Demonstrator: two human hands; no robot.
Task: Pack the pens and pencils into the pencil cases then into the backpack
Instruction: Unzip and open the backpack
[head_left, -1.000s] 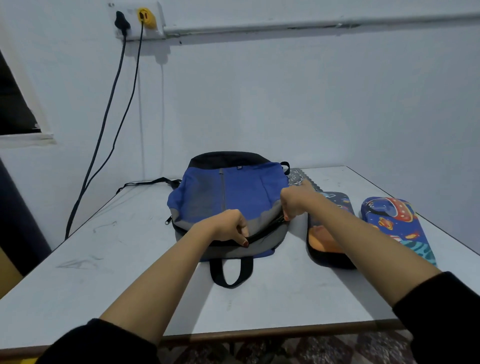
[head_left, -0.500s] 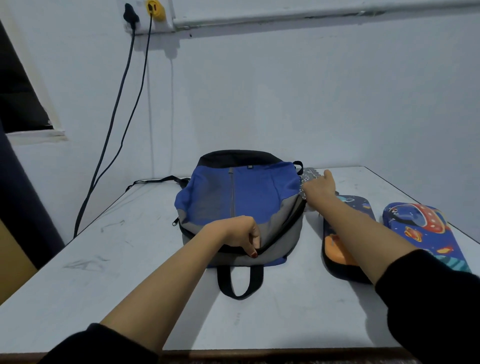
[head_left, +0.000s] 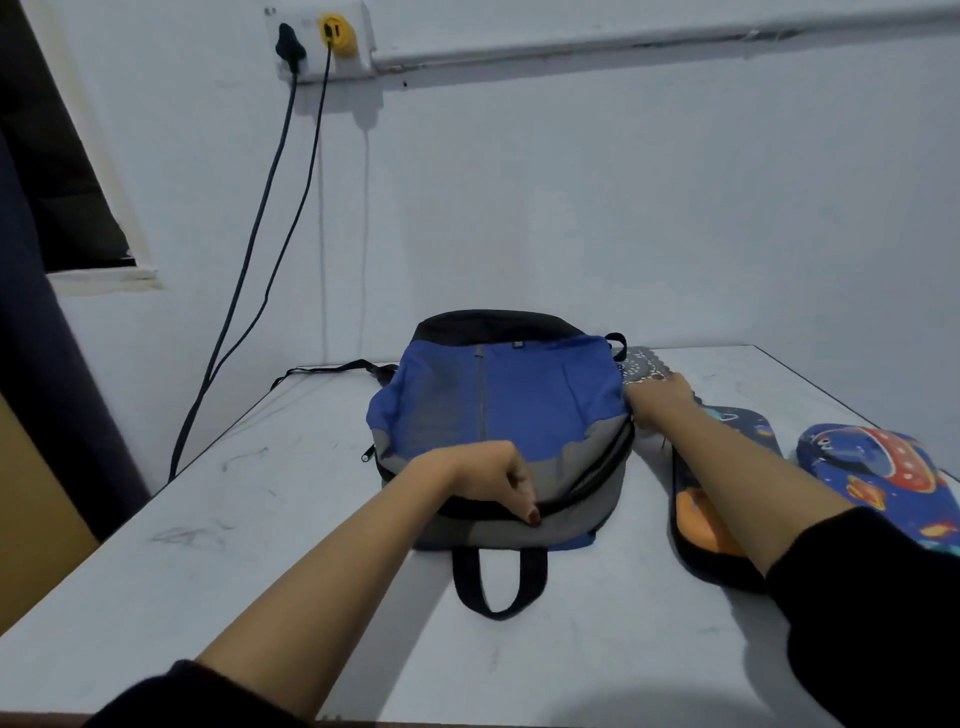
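A blue and grey backpack (head_left: 498, 395) lies flat on the white table (head_left: 260, 545), its carry loop toward me. My left hand (head_left: 483, 478) pinches the front lip of its zipper opening, which gapes along the front and right side. My right hand (head_left: 657, 402) is closed at the zipper on the bag's right side; its fingertips are hidden. A navy pencil case with an orange planet (head_left: 698, 514) lies under my right forearm. A blue rocket-print case (head_left: 883, 467) sits further right. A dark dotted case (head_left: 641, 364) shows behind my right hand. No pens or pencils are visible.
The wall stands right behind the table. Two black cables (head_left: 249, 249) hang from a wall socket (head_left: 317, 39) down past the table's left edge. A black backpack strap (head_left: 332, 370) trails toward the back left corner.
My right hand has moved from the bag's front right corner back along its right side, and the zipper gap has lengthened. My left hand keeps its pinch on the front lip.
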